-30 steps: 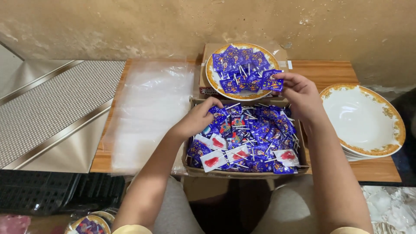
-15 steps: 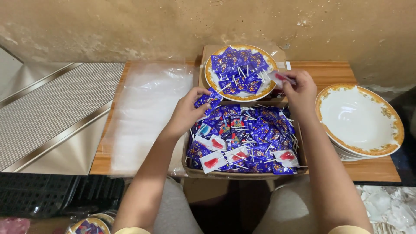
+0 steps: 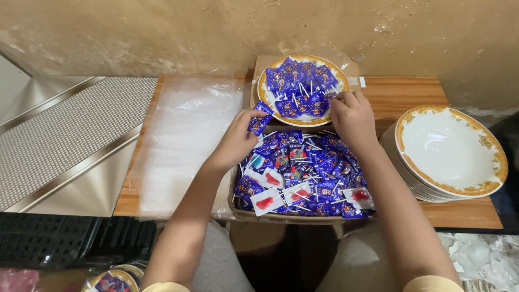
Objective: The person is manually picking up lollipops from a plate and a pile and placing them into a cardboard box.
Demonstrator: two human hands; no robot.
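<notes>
Left hand [image 3: 236, 141] pinch grip closed on one blue-wrapped lollipop [image 3: 260, 120], held just beside the filled plate [image 3: 263, 97]. Right hand [image 3: 351, 118] at the plate's near rim, fingers curled over wrappers; grip contents unclear. Cardboard box [image 3: 303, 216] of lollipops below, stack of empty plates [image 3: 454, 186] right on the worktop [image 3: 403, 89].

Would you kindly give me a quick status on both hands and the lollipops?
Left hand pinching one blue-wrapped lollipop above the box. Right hand at the filled plate, fingers on its lollipops. Nothing in the way.
</notes>
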